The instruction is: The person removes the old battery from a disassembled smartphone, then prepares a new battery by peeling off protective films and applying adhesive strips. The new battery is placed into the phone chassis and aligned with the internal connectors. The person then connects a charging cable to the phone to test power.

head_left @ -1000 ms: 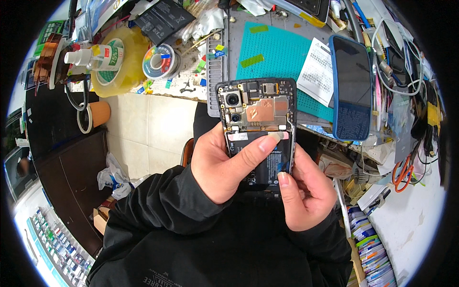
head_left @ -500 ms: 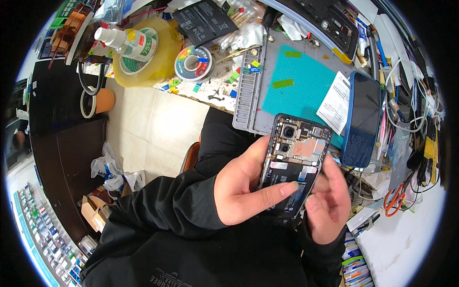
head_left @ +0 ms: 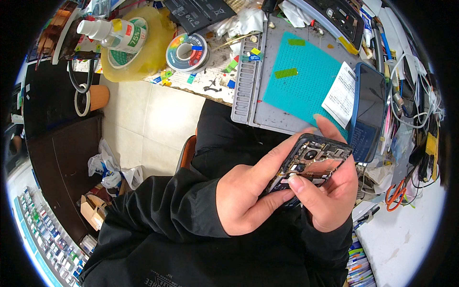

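Observation:
An opened smartphone (head_left: 330, 152) with its back off is held tilted between my two hands, in front of the bench edge. Its camera modules and a copper-coloured board cover show at the upper end; the lower end is mostly hidden by my fingers. My left hand (head_left: 246, 198) grips the phone along its left side, thumb across the lower part. My right hand (head_left: 330, 203) wraps round the right side, its thumb pressing on the inner face below the cameras. Right fingertips show beyond the top edge.
A teal perforated mat (head_left: 299, 86) lies on a grey work tray (head_left: 275, 122). On the right are a white paper slip (head_left: 342, 95), a blue-cased phone (head_left: 368, 115), cables and orange-handled scissors (head_left: 396, 195). A solder spool (head_left: 186, 51), spray bottle (head_left: 117, 36) and loose battery (head_left: 198, 14) stand at the back left.
My right hand has closed round the phone, its thumb now on the inner face. The phone has moved slightly right and tilted, its lower part now more covered.

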Tool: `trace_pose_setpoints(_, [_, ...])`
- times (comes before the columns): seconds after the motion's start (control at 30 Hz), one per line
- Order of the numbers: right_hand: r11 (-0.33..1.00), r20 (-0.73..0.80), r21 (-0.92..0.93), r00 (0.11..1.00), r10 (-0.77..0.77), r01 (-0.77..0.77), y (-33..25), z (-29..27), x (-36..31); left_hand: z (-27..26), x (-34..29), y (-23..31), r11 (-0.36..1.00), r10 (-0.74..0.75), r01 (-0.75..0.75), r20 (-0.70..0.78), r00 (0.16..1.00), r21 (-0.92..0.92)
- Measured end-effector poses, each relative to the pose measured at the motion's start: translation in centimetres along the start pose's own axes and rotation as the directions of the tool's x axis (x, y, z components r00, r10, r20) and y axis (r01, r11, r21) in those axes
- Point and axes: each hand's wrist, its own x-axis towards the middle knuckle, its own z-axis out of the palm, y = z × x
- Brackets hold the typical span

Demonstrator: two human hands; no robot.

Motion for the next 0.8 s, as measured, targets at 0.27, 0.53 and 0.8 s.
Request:
trace_pose_setpoints(0.27, [0.999,0.011,-0.016,0.999,-0.038,0.039,0.28,-0.43,-0.18,0.06,0.21,0.19,1.000,-0.004,0.004,0.005,1.000,-0.004])
trace_pose_setpoints(0.53, [0.998,-0.018,0.060,0.999,-0.028,0.029,0.41,-0.56,-0.50,0.36,0.36,0.10,1.000,-0.004,0.004,0.014,1.000,-0.009])
trace_pose_setpoints(0.8, [0.997,-0.011,0.020,0.997,-0.076,0.077,0.88,-0.95,-0.61,0.46,0.43,0.18,1.000,-0.020,0.020,0.021,1.000,-0.010])
